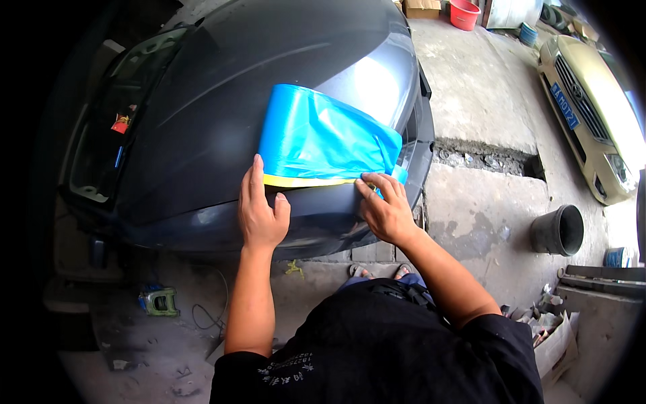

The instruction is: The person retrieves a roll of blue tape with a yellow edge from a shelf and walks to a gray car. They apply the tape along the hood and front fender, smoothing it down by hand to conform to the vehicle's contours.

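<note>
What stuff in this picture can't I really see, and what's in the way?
All in the head view:
Paint of the dark car beneath the blue sheet: the sheet covers it.
Anything under the curled fingers of the right hand: the hand hides it.
Back end of the cream car: cut off by the picture's dark rim.
Bottom inside the black bucket: too dark to tell.

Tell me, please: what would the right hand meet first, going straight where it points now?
Likely the blue film, just past the fingertips; whether they touch its yellow edge is unclear.
</note>
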### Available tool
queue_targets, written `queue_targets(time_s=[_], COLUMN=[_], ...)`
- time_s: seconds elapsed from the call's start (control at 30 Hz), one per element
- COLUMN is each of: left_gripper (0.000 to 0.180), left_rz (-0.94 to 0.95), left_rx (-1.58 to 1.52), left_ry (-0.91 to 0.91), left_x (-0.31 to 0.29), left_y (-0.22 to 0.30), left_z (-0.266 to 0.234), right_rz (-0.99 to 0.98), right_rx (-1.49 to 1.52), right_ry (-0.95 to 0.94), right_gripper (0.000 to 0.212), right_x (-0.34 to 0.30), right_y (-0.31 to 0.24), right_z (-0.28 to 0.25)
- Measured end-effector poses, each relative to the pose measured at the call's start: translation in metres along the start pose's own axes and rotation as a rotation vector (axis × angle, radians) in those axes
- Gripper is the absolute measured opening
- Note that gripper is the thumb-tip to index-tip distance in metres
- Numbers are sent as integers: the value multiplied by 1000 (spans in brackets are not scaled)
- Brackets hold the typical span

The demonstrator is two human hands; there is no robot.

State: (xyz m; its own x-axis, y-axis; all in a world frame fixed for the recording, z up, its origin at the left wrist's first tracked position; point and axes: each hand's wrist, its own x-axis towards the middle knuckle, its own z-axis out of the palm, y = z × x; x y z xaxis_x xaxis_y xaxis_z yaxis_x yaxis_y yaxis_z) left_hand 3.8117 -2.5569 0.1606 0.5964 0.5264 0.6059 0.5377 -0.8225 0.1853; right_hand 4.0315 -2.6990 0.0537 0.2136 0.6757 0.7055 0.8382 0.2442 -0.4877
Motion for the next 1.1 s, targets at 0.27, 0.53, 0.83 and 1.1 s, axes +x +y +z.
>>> queue_targets(time_s=[0.27,0.53,0.83,1.1], left_gripper=[78,68,67,70], left_rz=[-400,-56,-100,-90], left_rx=[-220,194,153,186], left_ry=[94,334,413,442], left_x=[-1,-2,-20,-20], left_y=[26,34,21,15], left_z=[16,19,49,54], right_rz=[-7,-8,-16,-9], right_rx=[1,-48,-110,-158], right_ry=[-4,1,-18,-55], right_gripper=[52,50,49,54], right_x=[1,3,3,10], right_y=[-3,-6,-11,-22], right_z=[-1,-4,-4,-1])
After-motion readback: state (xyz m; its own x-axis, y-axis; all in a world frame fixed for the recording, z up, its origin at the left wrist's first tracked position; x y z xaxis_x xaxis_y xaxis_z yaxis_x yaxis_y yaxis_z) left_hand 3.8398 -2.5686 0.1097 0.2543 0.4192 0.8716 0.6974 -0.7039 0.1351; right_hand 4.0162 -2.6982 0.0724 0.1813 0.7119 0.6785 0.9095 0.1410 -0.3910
